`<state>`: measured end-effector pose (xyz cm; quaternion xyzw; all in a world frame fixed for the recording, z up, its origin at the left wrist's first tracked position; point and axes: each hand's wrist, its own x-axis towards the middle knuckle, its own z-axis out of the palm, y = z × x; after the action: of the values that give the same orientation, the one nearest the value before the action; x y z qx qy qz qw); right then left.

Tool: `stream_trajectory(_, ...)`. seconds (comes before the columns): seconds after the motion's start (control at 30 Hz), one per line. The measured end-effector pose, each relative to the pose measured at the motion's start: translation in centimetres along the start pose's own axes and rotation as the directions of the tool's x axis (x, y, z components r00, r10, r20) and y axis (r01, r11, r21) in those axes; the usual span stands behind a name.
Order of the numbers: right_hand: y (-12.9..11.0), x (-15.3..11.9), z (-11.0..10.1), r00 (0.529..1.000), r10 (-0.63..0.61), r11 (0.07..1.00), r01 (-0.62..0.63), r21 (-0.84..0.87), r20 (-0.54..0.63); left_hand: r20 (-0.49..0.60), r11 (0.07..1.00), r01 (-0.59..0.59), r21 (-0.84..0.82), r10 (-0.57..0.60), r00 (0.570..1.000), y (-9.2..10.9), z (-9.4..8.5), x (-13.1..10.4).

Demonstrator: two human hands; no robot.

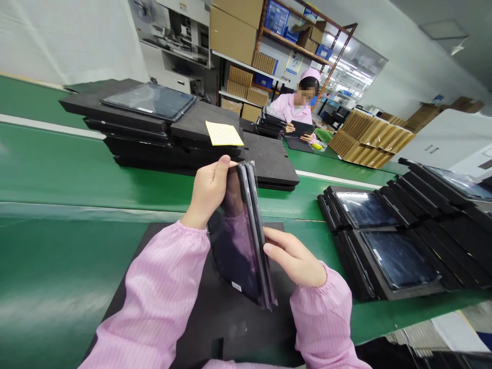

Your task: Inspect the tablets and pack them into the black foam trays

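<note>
Two tablets [240, 246] in clear plastic film stand on edge, side by side, in front of me. A small white label shows near the lower edge of the nearer one. My left hand [211, 189] is closed on their upper left edge, thumb on top. On the right side, my right hand [294, 256] presses its fingers against the far tablet; its fingertips are partly hidden behind it. Beneath lies a black foam board [253, 333], with a dark slot near its front.
Stacked black foam trays [265, 154] stand behind, bearing a wrapped tablet [149, 100] and a yellow label sheet [224, 134]. More foam trays with tablets [400, 256] are at right on the green bench [49, 256]. Across it, a co-worker [298, 105] holds a dark flat panel.
</note>
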<state>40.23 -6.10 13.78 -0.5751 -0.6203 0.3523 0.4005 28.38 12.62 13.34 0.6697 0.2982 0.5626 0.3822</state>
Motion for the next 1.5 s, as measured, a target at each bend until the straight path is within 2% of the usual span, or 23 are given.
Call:
stream_trajectory(0.1,0.1,0.0,0.3,0.998,-0.042,0.997,0.045,0.057,-0.051,0.050,1.000,-0.026,0.005,0.026,0.998,0.6,0.1,-0.4)
stream_trajectory(0.2,0.1,0.4,1.1,0.985,-0.077,0.988,0.097,0.122,-0.154,0.133,0.997,-0.069,-0.036,0.074,0.988,0.9,0.4,-0.9)
stream_trajectory(0.37,0.3,1.6,3.0,0.914,-0.136,0.957,0.221,0.187,-0.383,0.274,0.976,-0.194,-0.099,0.214,0.938,0.6,0.9,-1.4)
stream_trajectory(0.53,0.2,1.8,4.2,0.877,-0.171,0.938,0.284,0.198,-0.448,0.309,0.946,-0.293,-0.138,0.322,0.895,0.8,0.9,-2.2)
stream_trajectory(0.67,0.1,1.8,4.2,0.846,-0.108,0.933,0.268,0.240,-0.522,0.346,0.938,-0.334,-0.098,0.347,0.872,1.9,0.7,-2.8)
stream_trajectory(0.73,0.1,1.9,4.0,0.841,-0.067,0.929,0.249,0.275,-0.537,0.428,0.943,-0.312,-0.118,0.332,0.841,2.5,0.4,-2.9)
stream_trajectory(0.87,0.0,2.1,3.7,0.852,-0.046,0.907,0.255,0.336,-0.522,0.587,0.922,-0.327,-0.206,0.384,0.713,3.0,-0.3,-2.6)
stream_trajectory(0.93,0.0,2.0,3.7,0.858,-0.052,0.893,0.270,0.361,-0.512,0.614,0.919,-0.344,-0.193,0.387,0.688,3.1,-0.5,-2.6)
stream_trajectory(1.1,-0.3,1.8,3.7,0.865,-0.056,0.900,0.260,0.349,-0.499,0.631,0.930,-0.341,-0.134,0.345,0.694,3.4,-0.7,-2.9)
stream_trajectory(1.23,-0.6,1.7,3.7,0.860,-0.072,0.905,0.270,0.330,-0.506,0.624,0.932,-0.327,-0.158,0.351,0.698,3.5,-0.7,-3.1)
stream_trajectory(1.5,-0.7,1.7,3.7,0.841,-0.041,0.873,0.293,0.389,-0.540,0.643,0.928,-0.326,-0.181,0.363,0.674,4.0,-0.8,-3.3)
